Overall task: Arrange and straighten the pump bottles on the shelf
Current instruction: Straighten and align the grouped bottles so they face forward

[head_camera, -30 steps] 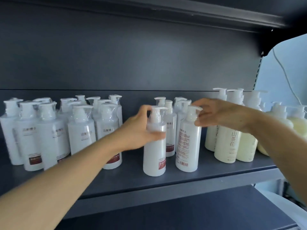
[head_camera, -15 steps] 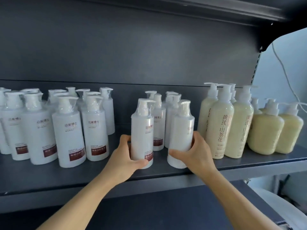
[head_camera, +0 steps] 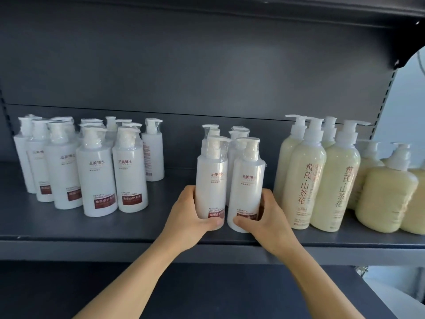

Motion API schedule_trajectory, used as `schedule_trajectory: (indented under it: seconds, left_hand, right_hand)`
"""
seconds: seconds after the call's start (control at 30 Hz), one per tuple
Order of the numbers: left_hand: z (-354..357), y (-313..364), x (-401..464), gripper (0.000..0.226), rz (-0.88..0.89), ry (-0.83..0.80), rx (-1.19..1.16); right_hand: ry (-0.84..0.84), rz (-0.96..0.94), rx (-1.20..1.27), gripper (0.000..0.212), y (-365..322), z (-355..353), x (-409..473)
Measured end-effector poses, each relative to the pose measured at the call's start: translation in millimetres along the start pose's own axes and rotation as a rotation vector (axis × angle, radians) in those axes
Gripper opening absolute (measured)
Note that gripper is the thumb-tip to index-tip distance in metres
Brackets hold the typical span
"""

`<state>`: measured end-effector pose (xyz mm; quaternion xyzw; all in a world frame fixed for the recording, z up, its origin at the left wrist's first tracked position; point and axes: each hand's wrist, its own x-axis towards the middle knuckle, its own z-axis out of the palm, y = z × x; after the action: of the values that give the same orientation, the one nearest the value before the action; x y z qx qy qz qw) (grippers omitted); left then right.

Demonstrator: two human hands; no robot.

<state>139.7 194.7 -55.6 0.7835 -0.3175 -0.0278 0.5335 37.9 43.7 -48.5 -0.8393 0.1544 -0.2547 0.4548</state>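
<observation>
Where the dark shelf [head_camera: 69, 229] meets its front edge, two hands grip two white pump bottles.
Nearest, a lower dark shelf board [head_camera: 207, 293] lies below; the left hand [head_camera: 192, 223] wraps the left white bottle [head_camera: 212, 178], the right hand [head_camera: 266, 221] wraps the right white bottle [head_camera: 247, 183], both upright, side by side. More white bottles [head_camera: 96, 176] cluster left, yellow bottles [head_camera: 305, 178] right. Behind stands a dark back panel [head_camera: 184, 65]; a pale wall [head_camera: 404, 107] shows far right.
</observation>
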Motion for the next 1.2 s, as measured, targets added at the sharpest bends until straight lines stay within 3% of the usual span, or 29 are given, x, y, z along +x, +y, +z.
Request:
schedule_trajectory:
  seconds: [0.3, 1.2]
  left_hand:
    - [3.1, 3.3, 2.1, 0.063, -0.026, 0.024, 0.046]
    - [5.6, -4.2, 8.9, 0.066, -0.009, 0.014, 0.096]
  right_hand:
    - [0.041, -0.042, -0.066, 0.066, 9.8, 5.2, 2.1]
    - [0.028, -0.033, -0.109, 0.061, 6.4, 9.5, -0.1]
